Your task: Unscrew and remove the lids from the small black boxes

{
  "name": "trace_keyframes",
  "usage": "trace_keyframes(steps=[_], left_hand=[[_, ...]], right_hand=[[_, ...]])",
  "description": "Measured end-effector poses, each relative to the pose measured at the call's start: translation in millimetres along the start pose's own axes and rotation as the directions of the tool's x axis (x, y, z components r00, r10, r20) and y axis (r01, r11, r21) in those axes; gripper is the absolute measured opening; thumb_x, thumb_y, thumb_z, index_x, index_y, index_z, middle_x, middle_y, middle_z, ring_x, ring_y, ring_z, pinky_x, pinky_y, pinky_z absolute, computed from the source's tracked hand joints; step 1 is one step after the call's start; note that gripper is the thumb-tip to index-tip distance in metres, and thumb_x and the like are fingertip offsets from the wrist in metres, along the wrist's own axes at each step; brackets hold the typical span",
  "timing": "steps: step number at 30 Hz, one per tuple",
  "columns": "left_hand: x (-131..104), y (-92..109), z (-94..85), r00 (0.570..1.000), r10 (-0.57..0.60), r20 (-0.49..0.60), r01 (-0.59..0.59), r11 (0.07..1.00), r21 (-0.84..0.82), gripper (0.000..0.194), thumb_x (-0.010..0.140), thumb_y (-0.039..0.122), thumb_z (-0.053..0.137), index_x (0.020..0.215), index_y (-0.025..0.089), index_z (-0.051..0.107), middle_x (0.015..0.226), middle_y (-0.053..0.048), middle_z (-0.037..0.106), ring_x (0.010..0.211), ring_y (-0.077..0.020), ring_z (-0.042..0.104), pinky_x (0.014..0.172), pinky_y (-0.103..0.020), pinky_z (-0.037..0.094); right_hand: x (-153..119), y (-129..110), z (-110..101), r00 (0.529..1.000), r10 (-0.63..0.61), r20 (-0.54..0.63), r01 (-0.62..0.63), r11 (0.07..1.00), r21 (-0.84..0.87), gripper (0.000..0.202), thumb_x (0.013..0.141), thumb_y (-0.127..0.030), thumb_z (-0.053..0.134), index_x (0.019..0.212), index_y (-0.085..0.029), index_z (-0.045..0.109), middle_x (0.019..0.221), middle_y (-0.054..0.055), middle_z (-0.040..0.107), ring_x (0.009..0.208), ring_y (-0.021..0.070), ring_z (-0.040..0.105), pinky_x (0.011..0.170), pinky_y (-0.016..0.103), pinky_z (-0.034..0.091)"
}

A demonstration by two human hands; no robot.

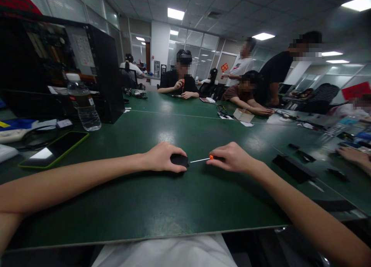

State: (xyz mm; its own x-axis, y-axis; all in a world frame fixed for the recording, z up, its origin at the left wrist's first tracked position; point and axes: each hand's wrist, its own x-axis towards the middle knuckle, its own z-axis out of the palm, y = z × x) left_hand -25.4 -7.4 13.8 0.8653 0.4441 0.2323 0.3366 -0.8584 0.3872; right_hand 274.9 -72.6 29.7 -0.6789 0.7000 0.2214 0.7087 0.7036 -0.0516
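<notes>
With the clock centred on the small black device (179, 160), and twelve pointing straight away from us, our left hand (162, 156) sits at nine, its thumb on the near side and its fingers curled over the far side, grasping the device between them. The device lies roughly midway across our part of the green table (168, 205), low against the surface. Our right hand (232, 156) is at three, fingers closed around the orange-and-dark handle of a thin screwdriver (211, 157); the bright shaft runs toward nine, and its tip ends right by the device's edge, though we cannot tell whether they touch. Farther out at nine we have a phone (55, 150) in a green case, lying flat, and toward ten a clear bottle (87, 112) standing just beside an open black computer case (106, 65). At twelve, across the table, a seated co-worker (176, 79) holds an orange-handled tool upright. Near two, we see a small open carton (243, 115) in front of a co-worker leaning on the table (239, 92). Well beyond our right hand at three lies a long black block (292, 168), with smaller dark pieces about it.
</notes>
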Motion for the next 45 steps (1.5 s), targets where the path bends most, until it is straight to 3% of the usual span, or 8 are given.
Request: trace_keyframes(steps=[8, 13, 19, 24, 28, 34, 40, 45], left_hand=[[-0.6, -4.0, 2.8, 1.0, -0.006, -0.008, 0.006, 1.0, 0.012, 0.051, 0.084, 0.056, 0.074, 0.12, 0.019, 0.076, 0.105, -0.005, 0.08, 0.09, -0.0223, 0.074, 0.075, -0.027, 0.047], [-0.6, -3.2, 2.9, 1.0, -0.008, -0.011, 0.009, 1.0, 0.012, 0.051, 0.084, 0.055, 0.074, 0.12, 0.019, 0.076, 0.104, -0.005, 0.08, 0.09, -0.0219, 0.074, 0.076, -0.027, 0.047], [0.3, 0.8, 2.1, 1.0, -0.014, -0.017, 0.015, 1.0, 0.024, 0.046, 0.084, 0.052, 0.074, 0.116, 0.019, 0.077, 0.099, -0.004, 0.08, 0.086, -0.0213, 0.074, 0.074, -0.026, 0.046], [-0.6, 0.6, 1.7, 1.0, -0.01, -0.024, 0.01, 1.0, 0.007, 0.048, 0.084, 0.054, 0.075, 0.118, 0.019, 0.077, 0.1, -0.005, 0.08, 0.086, -0.0212, 0.073, 0.074, -0.026, 0.046], [-1.7, -1.2, 0.8, 1.0, 0.001, -0.008, -0.001, 1.0, -0.011, 0.051, 0.085, 0.057, 0.073, 0.12, 0.02, 0.076, 0.1, -0.005, 0.08, 0.085, -0.0208, 0.073, 0.072, -0.026, 0.046], [-1.3, -1.1, 0.1, 1.0, 0.009, -0.011, -0.009, 1.0, 0.011, 0.051, 0.086, 0.057, 0.073, 0.121, 0.019, 0.075, 0.104, -0.006, 0.08, 0.089, -0.0218, 0.074, 0.075, -0.026, 0.046], [-0.7, 1.3, -1.9, 1.0, 0.001, 0.002, -0.001, 1.0, 0.026, 0.049, 0.087, 0.054, 0.073, 0.119, 0.018, 0.075, 0.102, -0.006, 0.08, 0.085, -0.0215, 0.074, 0.073, -0.027, 0.046], [-1.0, -0.6, -0.8, 1.0, 0.01, -0.02, -0.01, 1.0, 0.018, 0.049, 0.086, 0.055, 0.073, 0.121, 0.019, 0.075, 0.105, -0.005, 0.081, 0.088, -0.0222, 0.075, 0.075, -0.027, 0.048]], right_hand=[[-9.1, -35.4, -25.9, 0.974, -0.203, -0.1, 0.105, 0.796, -0.597, 0.039, 0.106, -0.043, 0.049, 0.088, -0.018, 0.073, 0.062, 0.001, 0.064, 0.053, 0.0111, 0.055, 0.054, 0.031, 0.024], [8.6, -65.0, -56.6, 0.972, -0.187, 0.138, 0.232, 0.723, -0.651, 0.029, 0.103, -0.032, 0.054, 0.123, -0.02, 0.071, 0.068, 0.002, 0.069, 0.05, 0.013, 0.058, 0.05, 0.033, 0.016], [50.5, -101.8, -83.9, 0.919, -0.096, 0.382, 0.323, 0.737, -0.593, 0.018, 0.085, -0.01, 0.064, 0.088, -0.022, 0.079, 0.06, 0.005, 0.068, 0.052, 0.0159, 0.059, 0.053, 0.032, 0.019], [58.3, -78.9, -88.3, 0.935, 0.022, 0.355, 0.149, 0.882, -0.447, 0.018, 0.093, -0.03, 0.065, 0.083, -0.025, 0.079, 0.063, 0.004, 0.069, 0.052, 0.0145, 0.055, 0.054, 0.031, 0.021], [41.7, -43.4, -75.0, 0.894, 0.176, 0.413, -0.224, 0.972, 0.07, 0.035, 0.096, -0.046, 0.056, 0.089, -0.022, 0.08, 0.071, 0.0, 0.067, 0.057, 0.0114, 0.049, 0.055, 0.026, 0.03], [23.3, -25.2, -21.1, 0.797, 0.289, 0.531, -0.58, 0.611, 0.538, 0.06, 0.089, -0.068, 0.056, 0.103, -0.013, 0.077, 0.063, -0.004, 0.048, 0.055, 0.0086, 0.033, 0.05, 0.024, 0.024], [32.1, -21.8, 12.9, 0.942, 0.127, 0.31, -0.301, 0.726, 0.618, 0.047, 0.097, -0.055, 0.055, 0.096, -0.012, 0.076, 0.069, -0.003, 0.053, 0.06, 0.0089, 0.04, 0.057, 0.023, 0.031], [26.6, -7.9, 26.6, 1.0, -0.015, 0.006, 0.013, 0.97, 0.244, 0.045, 0.103, -0.05, 0.05, 0.107, -0.012, 0.074, 0.079, 0.005, 0.071, 0.064, 0.012, 0.058, 0.063, 0.024, 0.037]])
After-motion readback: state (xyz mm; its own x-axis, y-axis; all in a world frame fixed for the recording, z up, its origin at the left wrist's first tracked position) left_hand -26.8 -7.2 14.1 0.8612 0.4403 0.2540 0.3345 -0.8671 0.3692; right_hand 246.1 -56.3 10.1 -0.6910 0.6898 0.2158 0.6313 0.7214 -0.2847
